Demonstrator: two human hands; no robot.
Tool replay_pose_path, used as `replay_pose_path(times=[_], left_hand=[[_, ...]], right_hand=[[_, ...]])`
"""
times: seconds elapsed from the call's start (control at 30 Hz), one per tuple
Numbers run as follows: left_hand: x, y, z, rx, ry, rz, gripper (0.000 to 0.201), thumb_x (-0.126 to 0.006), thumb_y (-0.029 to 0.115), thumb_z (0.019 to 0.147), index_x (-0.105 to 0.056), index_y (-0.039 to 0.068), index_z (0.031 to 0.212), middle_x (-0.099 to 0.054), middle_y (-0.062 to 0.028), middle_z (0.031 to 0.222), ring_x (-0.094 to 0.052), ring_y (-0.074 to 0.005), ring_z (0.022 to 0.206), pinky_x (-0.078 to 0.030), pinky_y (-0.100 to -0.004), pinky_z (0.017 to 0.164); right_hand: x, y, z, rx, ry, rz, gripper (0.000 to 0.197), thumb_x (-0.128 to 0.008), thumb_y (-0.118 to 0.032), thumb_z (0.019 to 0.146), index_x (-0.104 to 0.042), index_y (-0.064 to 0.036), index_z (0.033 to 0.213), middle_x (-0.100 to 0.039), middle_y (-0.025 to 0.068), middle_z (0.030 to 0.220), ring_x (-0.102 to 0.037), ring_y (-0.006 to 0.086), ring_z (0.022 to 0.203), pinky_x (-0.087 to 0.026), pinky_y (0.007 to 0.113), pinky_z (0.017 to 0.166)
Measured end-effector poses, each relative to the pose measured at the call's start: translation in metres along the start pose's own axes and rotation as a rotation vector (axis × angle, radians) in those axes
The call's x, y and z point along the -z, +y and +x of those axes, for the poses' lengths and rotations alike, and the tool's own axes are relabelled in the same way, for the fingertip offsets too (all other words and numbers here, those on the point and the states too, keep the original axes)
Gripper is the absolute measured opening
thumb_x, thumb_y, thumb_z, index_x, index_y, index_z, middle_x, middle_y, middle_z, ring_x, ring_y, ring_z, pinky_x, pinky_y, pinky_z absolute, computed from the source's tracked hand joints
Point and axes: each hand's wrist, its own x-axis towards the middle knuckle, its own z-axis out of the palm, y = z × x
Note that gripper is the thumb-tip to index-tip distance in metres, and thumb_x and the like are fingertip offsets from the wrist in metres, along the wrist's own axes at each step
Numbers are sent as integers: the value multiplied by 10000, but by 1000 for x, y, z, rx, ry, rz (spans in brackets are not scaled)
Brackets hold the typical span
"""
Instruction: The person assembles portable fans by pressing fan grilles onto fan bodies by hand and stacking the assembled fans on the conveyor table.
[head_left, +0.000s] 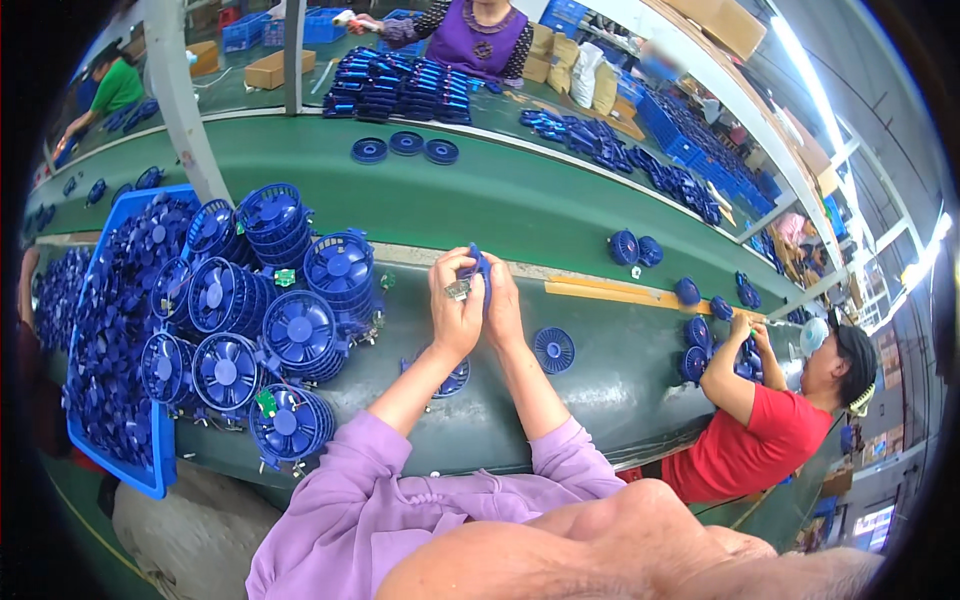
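**One piece in hand, loads of fans stacked up**

So I'm watching this bench (620, 385), and the work looks mid-piece to me. The blue piece (486, 280) is up over the bench, edge-on, with the left hand (456, 312) and right hand (503, 312) both closed around it, fingers pressing from either side. Can't tell if it's finished; the palms hide most of it.

A round grille (554, 350) lies flat just right of the forearms, apparently not used yet. The fans (300, 330) stacked at left have blades in, but green boards (285, 277) sit out in the open, so I'd guess they're not closed up. The bin (160, 465) beside them is heaped with loose blades (130, 270), so plenty left, I reckon.
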Motion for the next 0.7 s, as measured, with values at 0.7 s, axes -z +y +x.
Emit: replay_pose_path(times=[0.7], left_hand=[[14,-65,7,518,-70,-42,303,-493,224,971,-556,-22,1137,-635,-186,1090,-634,-268,997,-489,-365,841]], right_hand=[[0,26,17,-52,-166,-252,610,-629,-267,877,-385,-54,1393,-518,151,1291,-516,238,1161,-414,356,985]])
